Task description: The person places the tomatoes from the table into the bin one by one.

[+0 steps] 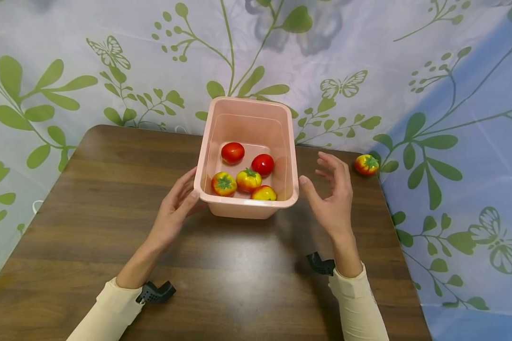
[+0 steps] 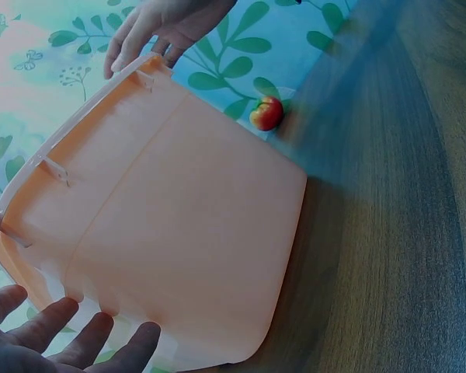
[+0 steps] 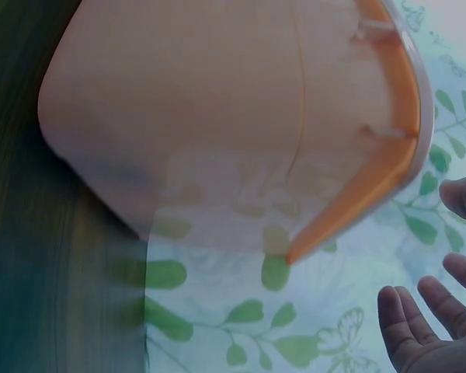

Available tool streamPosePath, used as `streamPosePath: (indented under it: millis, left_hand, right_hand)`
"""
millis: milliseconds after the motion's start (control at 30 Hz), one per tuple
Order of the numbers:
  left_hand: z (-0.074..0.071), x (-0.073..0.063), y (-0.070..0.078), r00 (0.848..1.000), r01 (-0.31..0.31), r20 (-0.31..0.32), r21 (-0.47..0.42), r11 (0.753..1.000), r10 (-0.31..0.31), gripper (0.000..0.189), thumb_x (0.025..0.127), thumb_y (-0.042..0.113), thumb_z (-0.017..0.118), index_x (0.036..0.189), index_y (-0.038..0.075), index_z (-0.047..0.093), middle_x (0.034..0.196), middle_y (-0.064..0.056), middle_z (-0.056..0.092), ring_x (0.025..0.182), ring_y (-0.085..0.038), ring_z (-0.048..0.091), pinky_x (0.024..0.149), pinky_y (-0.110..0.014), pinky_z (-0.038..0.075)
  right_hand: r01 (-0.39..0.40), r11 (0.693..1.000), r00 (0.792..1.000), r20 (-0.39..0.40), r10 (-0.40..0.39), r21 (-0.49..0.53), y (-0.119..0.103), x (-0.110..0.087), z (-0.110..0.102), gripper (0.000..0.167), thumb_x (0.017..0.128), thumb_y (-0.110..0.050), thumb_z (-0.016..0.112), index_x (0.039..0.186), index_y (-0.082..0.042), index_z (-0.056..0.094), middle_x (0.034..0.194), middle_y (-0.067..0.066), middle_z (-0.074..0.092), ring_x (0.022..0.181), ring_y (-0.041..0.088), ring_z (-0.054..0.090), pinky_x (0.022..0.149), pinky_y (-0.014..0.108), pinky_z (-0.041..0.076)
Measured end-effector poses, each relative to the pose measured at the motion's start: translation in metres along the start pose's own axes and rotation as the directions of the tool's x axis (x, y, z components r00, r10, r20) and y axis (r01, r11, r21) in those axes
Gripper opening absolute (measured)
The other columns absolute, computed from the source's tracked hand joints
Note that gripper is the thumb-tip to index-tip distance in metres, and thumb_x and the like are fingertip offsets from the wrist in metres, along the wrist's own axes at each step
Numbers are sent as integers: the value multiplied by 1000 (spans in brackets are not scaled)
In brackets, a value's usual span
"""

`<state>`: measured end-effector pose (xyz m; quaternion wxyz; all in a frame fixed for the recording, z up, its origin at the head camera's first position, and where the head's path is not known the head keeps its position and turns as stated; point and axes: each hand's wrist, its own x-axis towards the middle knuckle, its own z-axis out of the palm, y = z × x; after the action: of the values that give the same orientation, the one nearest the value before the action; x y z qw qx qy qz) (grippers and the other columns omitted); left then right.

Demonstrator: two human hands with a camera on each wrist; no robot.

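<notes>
A pink plastic bin (image 1: pixel 243 210) stands on the table near the wall. Inside lie two red tomatoes, one at the back left (image 1: pixel 233 153) and one on the right (image 1: pixel 262 165). Three yellow-and-red ones sit towards the front: a left tomato (image 1: pixel 224 184), a middle tomato (image 1: pixel 249 180) and a tomato partly hidden by the front rim (image 1: pixel 263 192). My left hand (image 1: pixel 177 201) touches the bin's left side, its thumb by the rim's corner and its fingers (image 2: pixel 93 334) spread. On the other side, my right hand (image 1: pixel 330 194) stands apart from the bin, fingers loosely bent around nothing.
Another yellow-and-red tomato (image 1: pixel 367 165) lies at the back right corner of the brown wooden table (image 1: pixel 239 284), beyond my right hand. Behind the table and along its right side hangs a cloth (image 1: pixel 153 85) with green leaves and butterflies.
</notes>
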<state>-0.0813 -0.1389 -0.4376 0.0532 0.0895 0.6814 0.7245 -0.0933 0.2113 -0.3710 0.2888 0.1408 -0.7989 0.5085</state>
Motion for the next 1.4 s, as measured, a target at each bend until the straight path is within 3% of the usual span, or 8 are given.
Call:
streamPosePath:
  millis: [133,267,533,833,933,1100,1267,1400]
  left_hand:
    - [-1,0,0,1000,-6,0,-6,1000,6,56,115,20,52,169,27,37,170,-21,42,145,-21,60,110,-46,59]
    - [-1,0,0,1000,0,-4,0,1000,0,56,115,21,52,169,27,36,170,-18,44,139,-8,61,109,-43,59]
    - [-1,0,0,1000,5,-6,6,1000,-5,56,115,22,52,169,28,36,171,-16,43,150,-36,54,108,-43,59]
    - [-2,0,-2,1000,-8,-7,-4,1000,8,56,115,20,52,169,26,36,171,-19,43,138,-6,62,107,-39,60]
    - [-2,0,-2,1000,-13,-7,-13,1000,12,56,115,19,52,169,26,36,170,-21,43,140,-11,62,107,-41,60]
    - [0,-1,-2,1000,-9,-4,-18,1000,8,57,115,19,52,169,26,36,169,-24,42,145,-24,60,109,-46,59]
    - [1,-2,0,1000,1,1,-15,1000,-1,57,115,20,52,169,27,36,171,-19,42,148,-29,57,110,-47,59]
    - [1,-2,-1,1000,5,-2,-13,1000,-5,57,115,20,52,169,27,36,172,-15,43,147,-25,58,110,-43,60]
  right_hand:
    - [-14,1000,999,-29,14,-12,0,3,-6,57,89,7,79,142,11,58,140,31,57,127,6,59,107,31,59]
    - [-36,999,998,-52,35,-19,10,5,-12,56,90,6,78,142,10,59,140,32,57,126,14,61,106,30,59]
    - [-64,997,993,-106,59,-52,30,6,-20,52,91,7,76,140,11,60,138,33,58,123,15,62,103,29,59]
    - [-139,985,977,-177,120,-100,67,7,-32,50,92,3,77,139,7,63,130,33,57,118,5,59,104,30,59]
    - [-182,977,966,-205,155,-116,84,10,-38,50,92,0,78,139,7,63,132,32,58,119,9,59,108,39,58]
    - [-260,958,936,-274,220,-120,127,13,-48,51,92,-3,80,139,6,62,137,30,57,126,31,59,114,57,52]
    - [-326,935,905,-332,265,-142,178,11,-62,52,92,-11,83,139,0,64,139,22,58,134,35,55,117,55,51]
    - [-379,903,890,-348,295,-204,200,11,-72,57,93,-22,84,143,-5,62,143,23,57,138,38,51,122,52,44]
